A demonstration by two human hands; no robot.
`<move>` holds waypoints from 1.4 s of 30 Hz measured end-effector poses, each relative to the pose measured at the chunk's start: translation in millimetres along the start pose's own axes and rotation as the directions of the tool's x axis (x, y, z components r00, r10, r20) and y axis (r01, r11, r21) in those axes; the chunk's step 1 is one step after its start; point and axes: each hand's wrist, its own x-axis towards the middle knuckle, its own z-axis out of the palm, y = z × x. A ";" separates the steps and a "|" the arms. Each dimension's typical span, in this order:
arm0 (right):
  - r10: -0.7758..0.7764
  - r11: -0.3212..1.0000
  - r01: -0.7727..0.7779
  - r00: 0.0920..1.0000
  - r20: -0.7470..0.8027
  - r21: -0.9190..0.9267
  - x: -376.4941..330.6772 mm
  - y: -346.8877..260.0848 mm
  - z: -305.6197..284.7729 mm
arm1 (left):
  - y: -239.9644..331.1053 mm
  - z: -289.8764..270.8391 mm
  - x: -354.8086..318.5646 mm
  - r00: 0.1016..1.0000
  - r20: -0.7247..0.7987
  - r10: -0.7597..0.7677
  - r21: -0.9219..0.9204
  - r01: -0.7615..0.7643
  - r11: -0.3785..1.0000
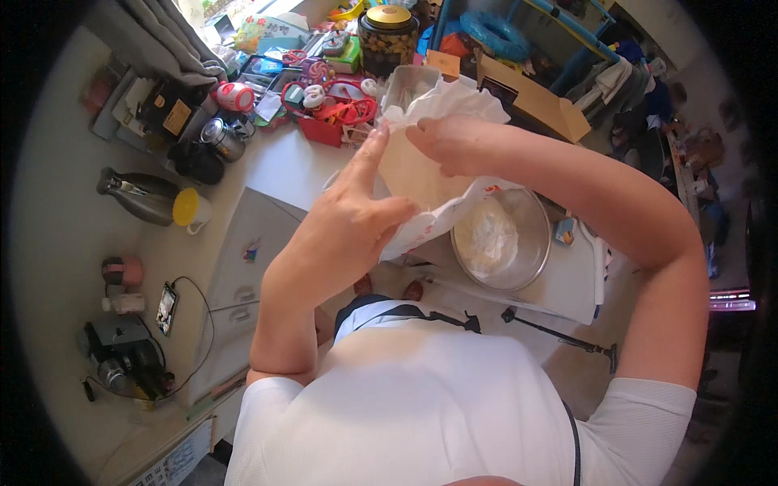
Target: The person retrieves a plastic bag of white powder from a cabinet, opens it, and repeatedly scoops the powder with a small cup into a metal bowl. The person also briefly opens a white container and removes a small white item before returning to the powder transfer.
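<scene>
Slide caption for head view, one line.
Left hand and right hand at an open red-printed white bag beside a round silver metal bowl with whitish contents.

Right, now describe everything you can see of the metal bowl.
The round, silvery metal bowl looks smooth and shiny, with a thin rim. It stands upright on the white tabletop, holding a pale, powdery-looking heap. The white, red-printed bag overlaps its upper left edge in view; whether they touch is unclear.

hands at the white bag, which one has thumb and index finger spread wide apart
The left hand: index finger stretched forward, thumb out to the right, both at the white bag. The right hand has its fingers curled.
</scene>
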 end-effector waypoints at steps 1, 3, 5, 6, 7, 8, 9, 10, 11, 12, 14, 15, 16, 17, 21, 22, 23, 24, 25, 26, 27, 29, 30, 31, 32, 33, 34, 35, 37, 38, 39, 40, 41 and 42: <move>-0.056 0.996 0.060 0.997 0.059 -0.064 4.5 0.5 0.9 | -0.4 -0.3 -1.8 1.000 0.005 0.018 -0.010 -0.018 1.000; -0.114 0.915 0.160 0.983 0.144 -0.370 14.9 2.9 0.9 | -0.8 -0.5 -3.5 0.998 0.015 0.060 -0.032 -0.060 0.998; -0.079 0.857 0.171 0.976 0.204 -0.486 28.2 -3.5 3.0 | 0.1 -0.1 -5.0 0.998 0.025 0.054 -0.020 -0.053 0.998; -0.018 0.874 0.121 0.976 0.219 -0.470 33.2 -9.4 7.1 | 0.4 0.1 -5.6 0.998 0.031 0.053 -0.015 -0.053 0.999; 0.050 0.888 0.063 0.972 0.232 -0.456 35.4 -10.8 11.8 | 0.5 -0.3 -5.9 0.998 0.031 0.057 -0.012 -0.056 0.998; 0.016 0.872 0.112 0.966 0.258 -0.476 36.0 -9.7 14.8 | 0.6 -0.4 -6.1 0.998 0.032 0.062 -0.009 -0.061 0.998; -0.016 0.855 0.160 0.959 0.285 -0.494 35.9 -8.1 17.7 | 0.8 -0.6 -5.8 0.997 0.033 0.067 -0.006 -0.067 0.998; -0.050 0.835 0.212 0.948 0.313 -0.509 37.0 -6.7 18.6 | 0.2 -1.1 -5.0 0.997 0.031 0.068 -0.008 -0.067 0.998; -0.026 0.805 0.236 0.931 0.365 -0.545 35.8 -11.8 8.4 | 0.0 -1.9 -5.8 0.998 0.031 0.063 -0.012 -0.062 0.998; 0.002 0.773 0.262 0.910 0.415 -0.578 32.7 -14.2 -3.7 | -0.5 -2.6 -6.1 0.998 0.030 0.058 -0.015 -0.058 0.998; 0.032 0.753 0.291 0.880 0.474 -0.591 26.6 -16.0 -6.9 | -0.8 -2.5 -4.9 0.997 0.038 0.061 -0.012 -0.060 0.998; 0.027 0.762 0.298 0.873 0.488 -0.575 22.8 -14.0 -2.7 | -1.0 -2.2 -4.5 0.997 0.041 0.062 -0.011 -0.061 0.998; 0.024 0.770 0.302 0.866 0.499 -0.562 19.5 -13.7 -2.0 | -1.6 -2.4 -3.8 0.997 0.044 0.063 -0.015 -0.062 0.998; 0.005 0.791 0.291 0.877 0.481 -0.538 16.6 -13.8 -1.0 | -2.2 -2.4 -3.5 0.997 0.046 0.063 -0.019 -0.062 0.998; -0.073 0.903 0.219 0.926 0.370 -0.370 7.6 -10.1 6.5 | -4.9 -3.1 -2.3 0.996 0.047 0.078 -0.033 -0.077 0.997; -0.084 0.933 0.191 0.940 0.330 -0.306 5.3 -7.5 10.6 | -5.0 -3.1 -1.9 0.996 0.049 0.078 -0.038 -0.076 0.996; -0.150 0.932 0.237 0.941 0.303 -0.274 5.0 -4.0 17.2 | -5.0 -3.0 -1.8 0.996 0.051 0.077 -0.042 -0.075 0.996; -0.215 0.928 0.283 0.937 0.274 -0.243 5.7 0.0 25.1 | -4.8 -2.8 -1.6 0.996 0.052 0.076 -0.047 -0.074 0.996; -0.282 0.918 0.334 0.929 0.239 -0.213 7.3 -0.3 26.5 | -5.0 -3.2 -1.3 0.996 0.055 0.077 -0.044 -0.074 0.996; -0.242 0.942 0.286 0.941 0.235 -0.174 7.8 -1.2 28.4 | -5.0 -3.6 -0.9 0.995 0.058 0.077 -0.040 -0.075 0.996; -0.201 0.962 0.236 0.951 0.233 -0.134 9.1 -3.1 31.1 | -5.0 -3.9 -0.4 0.995 0.060 0.078 -0.037 -0.076 0.996; -0.148 0.981 0.174 0.955 0.257 -0.085 12.6 -6.0 33.2 | -5.1 -4.4 1.0 0.994 0.070 0.079 -0.046 -0.076 0.996; -0.136 0.984 0.164 0.949 0.283 -0.076 14.1 -6.1 34.1 | -5.1 -4.3 1.8 0.994 0.076 0.079 -0.050 -0.076 0.996; -0.126 0.986 0.154 0.943 0.308 -0.068 15.3 -5.9 35.3 | -5.6 -4.1 1.8 0.994 0.074 0.081 -0.049 -0.077 0.996; -0.127 0.989 0.142 0.948 0.290 -0.032 15.6 -5.2 37.8 | -6.3 -3.6 1.6 0.994 0.073 0.082 -0.047 -0.079 0.996; -0.127 0.991 0.131 0.954 0.273 0.003 16.0 -4.7 40.7 | -6.7 -3.3 1.6 0.994 0.072 0.084 -0.046 -0.081 0.996; -0.125 0.992 0.119 0.959 0.254 0.039 15.4 -4.6 41.8 | -6.3 -3.5 2.3 0.994 0.075 0.081 -0.042 -0.078 0.996; -0.124 0.991 0.109 0.960 0.251 0.074 14.9 -4.2 42.8 | -5.7 -3.8 3.0 0.994 0.078 0.078 -0.039 -0.075 0.996; -0.123 0.986 0.091 0.962 0.243 0.142 15.2 -5.2 40.8 | -5.3 -3.8 4.3 0.994 0.078 0.074 -0.038 -0.071 0.997; -0.107 0.984 0.068 0.966 0.236 0.166 15.0 -7.1 38.1 | -5.8 -3.1 4.6 0.994 0.075 0.074 -0.041 -0.071 0.997; -0.090 0.981 0.046 0.969 0.229 0.190 14.5 -10.0 35.6 | -6.0 -2.6 4.9 0.995 0.071 0.073 -0.044 -0.070 0.997; -0.072 0.977 0.024 0.972 0.222 0.214 14.5 -12.5 33.4 | -5.8 -2.7 6.1 0.995 0.071 0.073 -0.038 -0.071 0.997; -0.056 0.968 0.001 0.975 0.213 0.250 15.4 -13.4 33.5 | -5.3 -2.9 7.2 0.995 0.070 0.074 -0.031 -0.072 0.997; -0.040 0.958 -0.021 0.978 0.205 0.285 16.3 -13.9 33.7 | -4.5 -3.1 8.3 0.995 0.069 0.074 -0.025 -0.072 0.997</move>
